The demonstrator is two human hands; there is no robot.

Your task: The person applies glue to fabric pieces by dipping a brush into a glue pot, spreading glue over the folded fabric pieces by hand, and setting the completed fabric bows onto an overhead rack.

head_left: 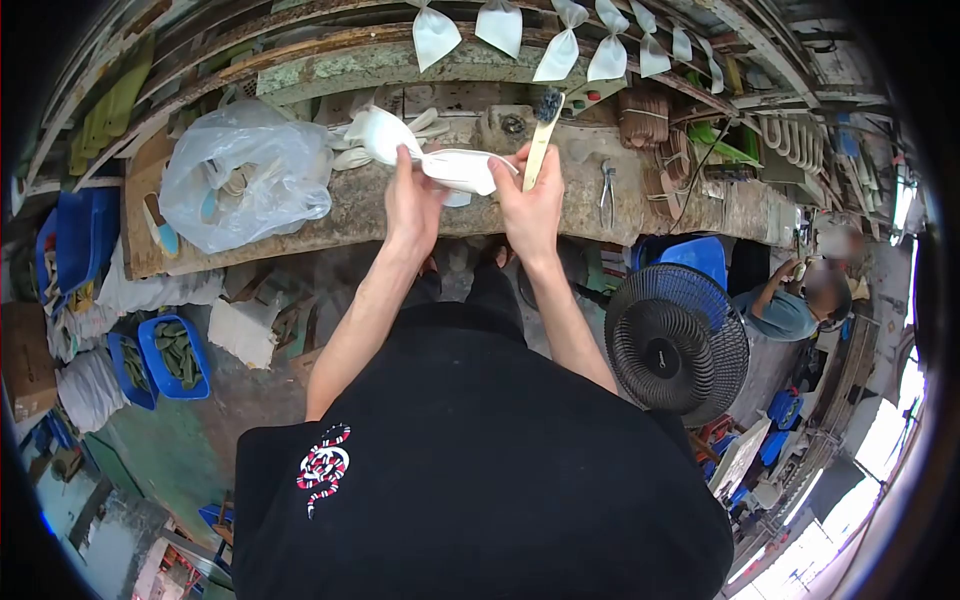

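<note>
A white bow-shaped piece (458, 170), narrow at its middle, is held up over the workbench between my two hands. My left hand (413, 205) pinches it near the narrow part. My right hand (530, 200) grips its right end and also holds a brush (541, 140) with a pale handle and dark bristles pointing up. Behind the piece, several pale strips (428, 125) lie on the bench. Similar white pieces (436, 36) hang in a row from the rail above.
On the workbench (370, 205) are a clear plastic bag (245, 175), a brush (160, 225) and pliers (607, 195). A black fan (677, 343) stands at right, with another person (785, 308) beyond. Blue bins (175, 357) sit lower left.
</note>
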